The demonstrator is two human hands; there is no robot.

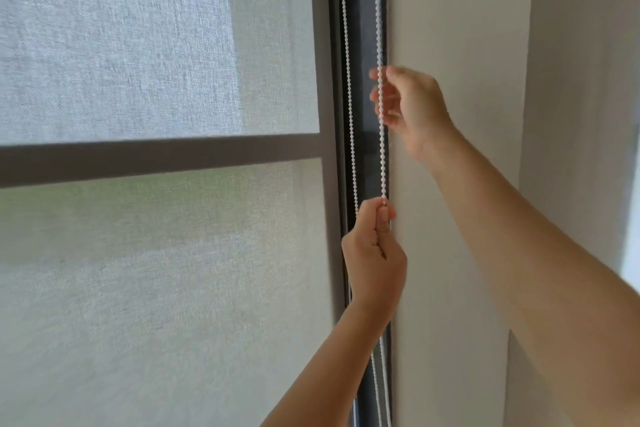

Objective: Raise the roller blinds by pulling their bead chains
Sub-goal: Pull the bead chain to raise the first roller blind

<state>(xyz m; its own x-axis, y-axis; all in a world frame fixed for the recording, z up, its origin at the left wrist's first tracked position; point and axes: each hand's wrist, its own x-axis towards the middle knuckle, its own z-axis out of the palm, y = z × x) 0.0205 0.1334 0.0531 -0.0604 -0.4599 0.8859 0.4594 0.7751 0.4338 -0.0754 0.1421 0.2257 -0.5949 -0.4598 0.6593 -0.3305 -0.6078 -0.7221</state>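
Left hand [375, 246]: fisted on white plastic bead chain [381, 135], mid-pull. Right hand [412, 107]: loosely open around chain above. Grey woven roller blind [156, 253]: lowered. Next: right grips, pulls.

A roller blind [138, 270] of pale, coarsely woven matt cloth hangs beside a white beaded chain [382, 156] that looks like plastic, a dark smooth-looking frame [369, 45] and a matt painted wall [457, 28].

I see my left hand [374, 253] raised on a bare forearm, curled into a fist with the thumb pressed on top, while my right hand [412, 107] reaches higher on an outstretched bare arm, fingers [382, 95] loosely curled and parted.
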